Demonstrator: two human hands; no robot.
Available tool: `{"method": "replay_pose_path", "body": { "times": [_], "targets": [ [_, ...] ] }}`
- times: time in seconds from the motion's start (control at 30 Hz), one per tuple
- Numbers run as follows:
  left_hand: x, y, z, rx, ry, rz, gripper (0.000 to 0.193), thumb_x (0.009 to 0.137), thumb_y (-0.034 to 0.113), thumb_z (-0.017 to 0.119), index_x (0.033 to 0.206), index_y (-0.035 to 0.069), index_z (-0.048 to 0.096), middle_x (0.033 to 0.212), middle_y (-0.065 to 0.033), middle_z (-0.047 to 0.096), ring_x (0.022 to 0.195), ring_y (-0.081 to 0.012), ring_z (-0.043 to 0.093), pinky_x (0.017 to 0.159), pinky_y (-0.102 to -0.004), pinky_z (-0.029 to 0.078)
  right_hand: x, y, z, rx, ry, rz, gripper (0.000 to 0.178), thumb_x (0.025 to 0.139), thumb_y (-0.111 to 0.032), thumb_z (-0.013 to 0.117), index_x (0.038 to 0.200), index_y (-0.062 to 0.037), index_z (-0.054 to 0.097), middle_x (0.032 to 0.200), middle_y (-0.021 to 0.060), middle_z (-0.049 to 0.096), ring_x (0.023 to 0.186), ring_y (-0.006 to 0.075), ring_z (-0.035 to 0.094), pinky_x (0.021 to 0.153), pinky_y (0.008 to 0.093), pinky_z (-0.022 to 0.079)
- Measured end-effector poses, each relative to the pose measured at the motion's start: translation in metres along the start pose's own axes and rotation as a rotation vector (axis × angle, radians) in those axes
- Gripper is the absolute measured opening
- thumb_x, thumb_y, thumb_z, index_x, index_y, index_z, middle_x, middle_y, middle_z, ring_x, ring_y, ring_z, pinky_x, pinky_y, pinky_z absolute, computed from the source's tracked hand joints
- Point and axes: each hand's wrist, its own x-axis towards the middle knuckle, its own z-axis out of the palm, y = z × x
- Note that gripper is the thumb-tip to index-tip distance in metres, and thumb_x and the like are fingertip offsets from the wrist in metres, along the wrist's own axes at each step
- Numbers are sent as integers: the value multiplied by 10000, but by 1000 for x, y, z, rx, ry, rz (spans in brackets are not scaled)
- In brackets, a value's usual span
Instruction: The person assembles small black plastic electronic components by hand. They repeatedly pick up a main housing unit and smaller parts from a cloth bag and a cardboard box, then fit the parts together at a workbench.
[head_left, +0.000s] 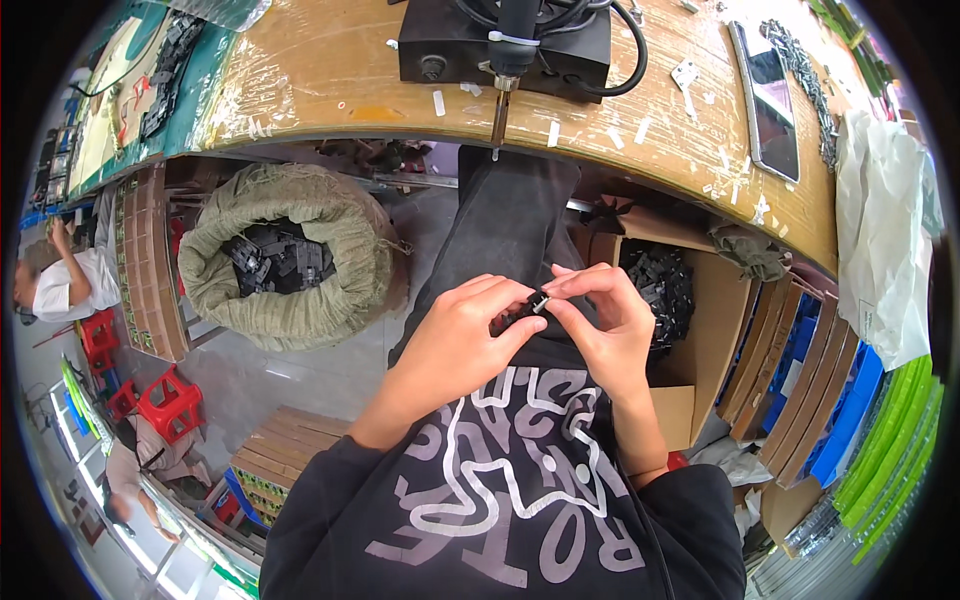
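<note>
Above my lap, both hands meet at a small black plastic part (pixel 520 316) with a light, shiny bit at its upper right end. My left hand (pixel 470 325) wraps its fingers around the part's body. With thumb and fingertips, my right hand (pixel 606 315) pinches the shiny end. The fingers cover much of the piece, so its full shape is hidden. To the left, a rolled-down green woven sack (pixel 225 190) holds many black plastic parts (pixel 280 258). On the right, a cardboard box (pixel 715 340) holds more black parts (pixel 660 290).
An electric screwdriver (pixel 515 60) hangs over the bench (pixel 320 85) edge, before a black box (pixel 430 50) with cables. A phone (pixel 768 110) lies at the bench's right. Stacked trays (pixel 800 370) stand right; red stools (pixel 170 405) and other people are left.
</note>
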Motion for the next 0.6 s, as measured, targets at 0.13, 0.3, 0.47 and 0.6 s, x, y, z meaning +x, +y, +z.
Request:
{"method": "replay_pose_path", "body": {
  "times": [0.13,0.3,0.47,0.6],
  "targets": [
    [0,-1,0,15,3,-12,194,701,122,633,816,-12,553,658,-99,510,559,-214,486,519,-305,399,-2,3,3,11,29,-7,135,681,91,602,772,18,534,773,80,574,763,163,579,848,357,440],
    [-2,-2,0,-8,20,-29,192,699,121,635,804,-14,548,654,-99,509,556,-210,485,515,-303,397,-3,5,6,26,61,-48,134,677,94,601,752,12,528,755,81,574,758,173,581,841,370,443],
    [-4,-1,0,-21,14,-35,188,696,116,636,794,-15,543,655,-101,512,561,-215,490,520,-306,399,-2,3,2,-61,-1,-50,142,668,94,604,743,4,525,727,75,575,740,175,585,843,379,440],
    [-4,-2,2,30,-4,3,180,696,111,630,796,-10,543,672,-110,527,603,-245,510,547,-329,409,-3,0,3,-126,-2,-27,139,670,88,602,753,8,524,732,71,575,724,182,585,838,371,443]
  ]
}}
